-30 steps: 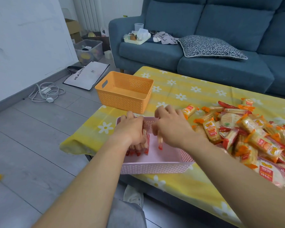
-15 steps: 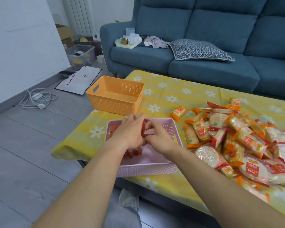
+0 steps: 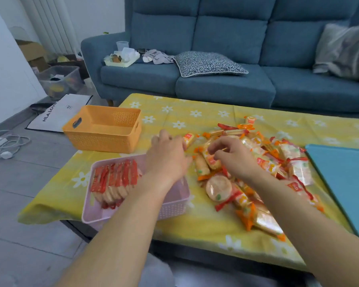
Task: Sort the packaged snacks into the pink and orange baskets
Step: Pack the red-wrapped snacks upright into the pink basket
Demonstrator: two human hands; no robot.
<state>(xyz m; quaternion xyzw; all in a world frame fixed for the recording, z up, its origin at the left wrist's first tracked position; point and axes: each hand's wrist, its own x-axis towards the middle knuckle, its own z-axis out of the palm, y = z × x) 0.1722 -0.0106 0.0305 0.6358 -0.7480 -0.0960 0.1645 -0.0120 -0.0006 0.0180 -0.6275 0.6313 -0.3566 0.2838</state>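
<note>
The pink basket (image 3: 174,208) sits at the table's near left edge, with a row of red-wrapped snacks (image 3: 114,179) standing in its left half. Behind it, the orange basket (image 3: 104,139) has nothing in it. A pile of orange- and red-wrapped snacks (image 3: 263,162) covers the middle of the table. My left hand (image 3: 168,156) hovers over the pink basket's right rim, empty, fingers pointing at a small orange packet (image 3: 188,138). My right hand (image 3: 232,156) is over the pile's left side with fingers curled down onto the packets; I cannot see whether it grips one.
A teal board (image 3: 340,179) lies at the table's right edge. The yellow flowered cloth (image 3: 195,114) covers the table. Beyond it stands a blue sofa (image 3: 226,85) with cushions and a tray. On the floor at left are a cable, a white bag and a storage box.
Both hands left the red packets in the pink basket and moved right, toward the pile. The view swung right too, and the teal board came into sight.
</note>
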